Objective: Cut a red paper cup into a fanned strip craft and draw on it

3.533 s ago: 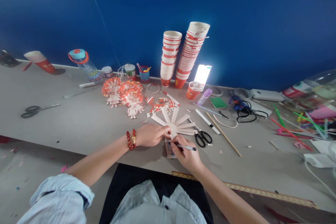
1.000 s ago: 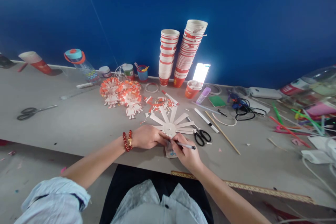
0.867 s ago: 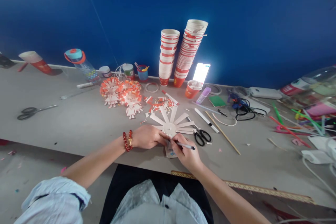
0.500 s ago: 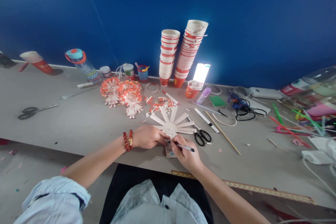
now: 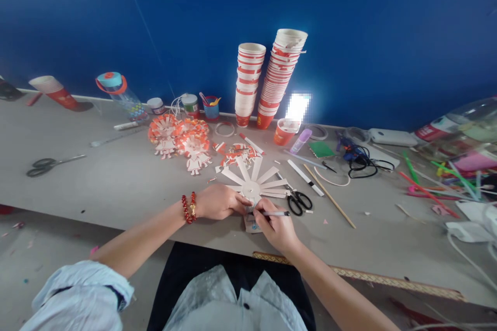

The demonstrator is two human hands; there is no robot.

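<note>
My right hand is closed around a pen with a grey barrel and dark end. Its tip is hidden by my fingers, low over the paper. A cut-open paper cup lies flat on the table, its white strips fanned out away from me. The near part of this cup, with small blue marks, is partly covered by my hands. With bent fingers, my left hand grips and presses the near part from the left. Black-handled scissors rest beside my right hand.
Two tall stacks of paper cups stand by the blue wall. Orange-fringed paper figures and paper scraps lie farther back. A wooden stick and a craft knife lie right; other scissors lie far left.
The pen has tilted slightly flatter in my right hand, with a small shift of the fingers. My left hand and the cut cup stay in place.
</note>
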